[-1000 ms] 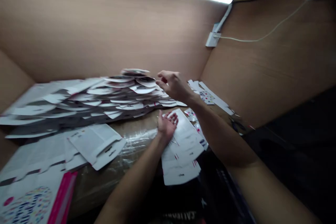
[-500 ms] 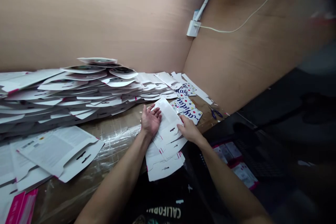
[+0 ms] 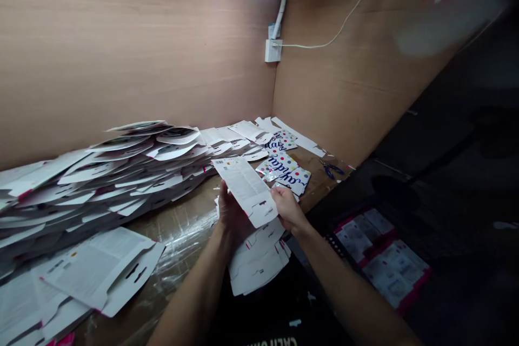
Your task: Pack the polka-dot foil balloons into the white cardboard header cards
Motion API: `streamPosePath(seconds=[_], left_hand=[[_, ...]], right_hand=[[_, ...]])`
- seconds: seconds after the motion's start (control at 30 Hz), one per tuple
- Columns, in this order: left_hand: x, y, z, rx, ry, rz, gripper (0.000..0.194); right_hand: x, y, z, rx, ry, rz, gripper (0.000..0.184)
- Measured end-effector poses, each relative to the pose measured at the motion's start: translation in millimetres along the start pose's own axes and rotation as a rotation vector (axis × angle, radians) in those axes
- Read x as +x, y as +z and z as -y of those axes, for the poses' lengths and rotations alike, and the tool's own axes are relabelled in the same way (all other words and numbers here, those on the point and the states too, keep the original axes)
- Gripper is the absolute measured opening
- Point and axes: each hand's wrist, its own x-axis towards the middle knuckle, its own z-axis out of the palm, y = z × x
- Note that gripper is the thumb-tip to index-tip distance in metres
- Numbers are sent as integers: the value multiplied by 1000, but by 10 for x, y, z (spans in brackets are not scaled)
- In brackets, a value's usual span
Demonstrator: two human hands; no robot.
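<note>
Both of my hands hold one flat white cardboard package blank (image 3: 246, 188) lifted a little above the table. My left hand (image 3: 228, 210) grips it from underneath on the left, its fingers mostly hidden by the card. My right hand (image 3: 286, 207) pinches its near right edge by the hang-hole end. Under the hands lies a small pile of similar white blanks (image 3: 256, 257) at the table's front edge.
A big sliding heap of blanks (image 3: 117, 167) fills the left and back of the plastic-wrapped table (image 3: 184, 224). Polka-dot printed cards (image 3: 286, 168) and scissors (image 3: 332, 170) lie at the back right. More blanks (image 3: 97, 267) lie front left. A tray of packs (image 3: 381, 254) sits lower right.
My right hand came back from the heap to the small pile. Both hands then lifted one blank off that pile and tilted it up.
</note>
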Motion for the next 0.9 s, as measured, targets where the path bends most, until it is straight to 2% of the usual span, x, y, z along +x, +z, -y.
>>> streamPosePath(seconds=[0.1,0.13,0.2,0.27,0.4,0.53,0.63,0.7,0.8,0.83,0.87,0.9], left_hand=[[-40,36,-79,-69,14,32,93],[-34,43,-102,-81,19,24,94],[-13,59,-132,-104,17,6,95],[6,79,-139,-113,13,-19,93],[7,121,-117,-46,30,-51,90],[-3,163,-86,3,25,-111,89],[31,164,-53,-7,44,-159,83],[77,125,-44,-16,88,-184,76],[146,30,-78,-49,137,-261,71],[160,4,-100,-66,135,-287,71],[166,-14,-122,-84,126,-304,71],[165,-24,-143,-98,111,-307,73]], right_hand=[[-124,83,83,161,74,82,44],[-170,87,125,245,84,128,48],[-251,81,195,390,64,209,68],[-299,83,221,409,-1,206,73],[-283,124,156,149,-143,70,45],[-256,159,96,-231,-325,-102,30],[-267,173,72,-430,-391,-200,28],[-221,142,75,-486,-383,-166,34],[69,-44,194,-501,-347,32,38],[236,-146,277,-521,-339,41,37],[430,-259,377,-552,-336,-2,37],[640,-375,489,-599,-337,-111,39]])
